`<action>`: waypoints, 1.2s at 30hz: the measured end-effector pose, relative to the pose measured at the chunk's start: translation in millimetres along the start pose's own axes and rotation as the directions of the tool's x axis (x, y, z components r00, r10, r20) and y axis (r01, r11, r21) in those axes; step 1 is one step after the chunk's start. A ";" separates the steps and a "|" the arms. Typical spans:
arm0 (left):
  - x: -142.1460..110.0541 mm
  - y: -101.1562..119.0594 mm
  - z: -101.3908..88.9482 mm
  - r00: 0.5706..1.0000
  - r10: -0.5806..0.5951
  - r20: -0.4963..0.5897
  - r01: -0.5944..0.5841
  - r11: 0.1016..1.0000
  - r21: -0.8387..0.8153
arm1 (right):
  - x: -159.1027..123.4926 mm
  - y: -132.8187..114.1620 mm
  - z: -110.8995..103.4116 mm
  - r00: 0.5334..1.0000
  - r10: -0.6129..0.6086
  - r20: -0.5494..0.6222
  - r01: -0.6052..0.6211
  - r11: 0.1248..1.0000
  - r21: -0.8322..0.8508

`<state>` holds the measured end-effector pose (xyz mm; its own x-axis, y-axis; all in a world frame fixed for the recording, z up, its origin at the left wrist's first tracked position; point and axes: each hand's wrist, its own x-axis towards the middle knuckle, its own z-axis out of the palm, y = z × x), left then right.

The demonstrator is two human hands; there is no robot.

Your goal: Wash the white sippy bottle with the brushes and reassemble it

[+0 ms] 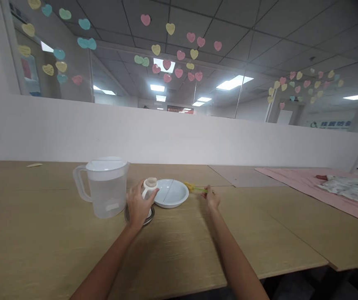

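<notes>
My left hand (139,205) is wrapped round a small white bottle (149,186) that stands on a round metal coaster (150,217). Just right of the bottle sits a white divided bowl (171,192). My right hand (212,197) is pinched on the end of a thin yellow-green brush (194,188) lying beside the bowl's right rim. A clear plastic pitcher (105,187) with a lid and handle stands left of my left hand, partly filled with water.
A wooden table (57,241) spans the view, backed by a white partition (166,137). A pink cloth (325,187) with a patterned garment (347,185) lies at the far right. A small yellow paper scrap (34,165) rests at back left.
</notes>
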<state>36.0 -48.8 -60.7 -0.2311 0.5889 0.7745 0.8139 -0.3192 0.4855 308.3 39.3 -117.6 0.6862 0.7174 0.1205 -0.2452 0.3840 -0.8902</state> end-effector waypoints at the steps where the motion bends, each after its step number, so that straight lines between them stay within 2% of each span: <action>1: -4.5 5.8 0.9 1.000 -0.003 0.018 0.004 0.997 -0.075 | -1.3 4.3 1.3 0.999 -0.020 0.049 0.023 0.998 -0.062; 3: -16.9 17.5 3.6 0.994 0.045 0.098 -0.023 0.976 -0.218 | -4.8 11.5 3.5 0.987 -0.057 0.151 0.085 0.978 -0.188; 5: -31.9 27.8 7.1 0.964 0.145 0.223 -0.064 0.941 -0.333 | -8.8 16.5 4.7 0.966 -0.087 0.244 0.162 0.939 -0.304; 8: -51.4 38.2 10.8 0.866 0.312 0.390 -0.104 0.876 -0.472 | -14.8 19.2 4.9 0.925 -0.113 0.364 0.279 0.851 -0.445; 11: -59.7 41.0 10.2 0.792 0.376 0.482 -0.098 0.856 -0.507 | -19.4 17.2 4.5 0.882 -0.090 0.463 0.372 0.738 -0.564; 17: -54.5 38.8 2.9 0.764 0.331 0.553 -0.045 0.883 -0.467 | -27.8 9.2 5.7 0.823 0.048 0.566 0.490 0.443 -0.751; 20: -49.2 33.3 1.0 0.747 0.363 0.556 -0.098 0.888 -0.449 | -32.8 2.4 6.8 0.801 0.088 0.593 0.533 0.348 -0.771; 21: -45.7 29.2 0.5 0.755 0.386 0.530 -0.142 0.885 -0.443 | -34.4 -1.1 7.7 0.798 0.085 0.597 0.543 0.329 -0.773; 23: -34.8 17.2 -0.7 0.805 0.408 0.430 -0.235 0.886 -0.400 | -36.8 -10.1 11.4 0.803 0.051 0.594 0.554 0.304 -0.775; 24: -27.7 9.3 -1.5 0.844 0.389 0.368 -0.262 0.899 -0.350 | -37.7 -15.3 14.8 0.805 0.012 0.593 0.565 0.291 -0.773; 26: -12.5 -8.8 -3.4 0.921 0.280 0.272 -0.232 0.953 -0.195 | -39.0 -26.1 25.5 0.787 -0.078 0.612 0.609 0.258 -0.750; 28: -0.1 -27.3 -4.6 0.944 0.133 0.301 -0.155 0.986 0.052 | -39.8 -35.1 41.2 0.729 -0.111 0.675 0.680 0.223 -0.698; 31: 6.9 -49.5 -3.2 0.904 -0.065 0.422 -0.105 0.924 0.367 | -41.9 -40.1 69.4 0.616 0.032 0.787 0.763 0.225 -0.607; 34: 3.8 -60.3 2.2 0.869 -0.124 0.479 -0.109 0.897 0.429 | -45.2 -33.8 91.4 0.514 0.176 0.839 0.801 0.251 -0.544; 36: 1.1 -62.0 6.2 0.851 -0.139 0.506 -0.123 0.884 0.451 | -47.3 -26.9 99.0 0.462 0.267 0.845 0.808 0.266 -0.526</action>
<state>-11.4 -23.7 -92.4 -0.0404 0.9215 0.3863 0.9883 -0.0199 0.1509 214.6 52.6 -55.8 -0.3272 0.9258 0.1896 0.8493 0.3760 -0.3706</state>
